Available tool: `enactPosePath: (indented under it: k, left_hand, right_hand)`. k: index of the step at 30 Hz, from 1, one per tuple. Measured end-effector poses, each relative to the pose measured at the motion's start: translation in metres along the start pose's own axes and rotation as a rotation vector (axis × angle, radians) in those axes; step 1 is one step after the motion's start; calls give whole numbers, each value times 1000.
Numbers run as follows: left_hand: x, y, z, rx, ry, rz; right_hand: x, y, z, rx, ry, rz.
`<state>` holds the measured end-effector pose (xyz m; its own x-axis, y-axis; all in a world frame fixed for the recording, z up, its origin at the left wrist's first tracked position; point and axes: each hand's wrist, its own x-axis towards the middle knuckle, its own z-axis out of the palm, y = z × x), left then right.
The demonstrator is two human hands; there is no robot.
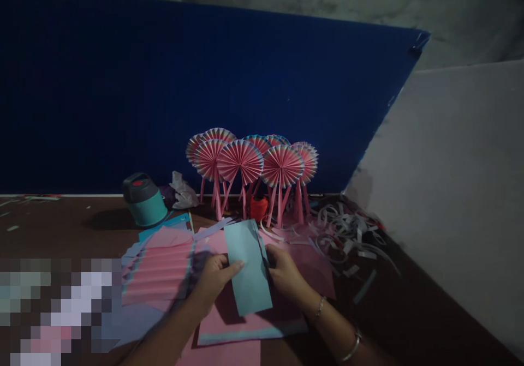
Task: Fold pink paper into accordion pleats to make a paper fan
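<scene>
A light blue sheet of paper (248, 279), which looks folded, is held up in front of me. My left hand (219, 273) grips its left side, thumb on top and fingers underneath. At the right edge, my right hand (280, 265) is closed around dark scissors (267, 259), mostly hidden by the fingers. Their dark blades lie along a narrow strip at the paper's right edge. Beneath both hands are pink sheets (229, 328) with a pale blue border. A pleated pink sheet (158, 273) lies left of my left hand.
Several pink pleated paper fans (240, 161) on legs stand behind the paper, with a red spool (258, 208) among them. A teal container (145, 202) with a dark lid stands left. Curled paper scraps (347, 232) pile at right. A blue board (204, 82) rises behind.
</scene>
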<state>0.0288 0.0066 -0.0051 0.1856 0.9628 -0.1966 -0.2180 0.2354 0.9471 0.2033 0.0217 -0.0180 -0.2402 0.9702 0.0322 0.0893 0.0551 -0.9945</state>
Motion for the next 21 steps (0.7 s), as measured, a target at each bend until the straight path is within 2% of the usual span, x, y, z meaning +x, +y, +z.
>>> enactPosePath:
  k: [5,9,13,16,21]
  left_hand:
    - [-1,1,0,-10,20,-7]
    - [1,-3,-1,-17,-23,-21]
    - [4,-3,-3,-27,19,-18]
    - [7,5,-10,-57,118,55]
    - [12,24,-36,56,429,247]
  right_hand:
    - [1,2,0,40,-6,15]
    - [3,10,-2,31,-4,48]
    - [6,16,-6,4,32,85]
    - [7,10,-9,21,10,146]
    - [2,-10,-11,121,-83,233]
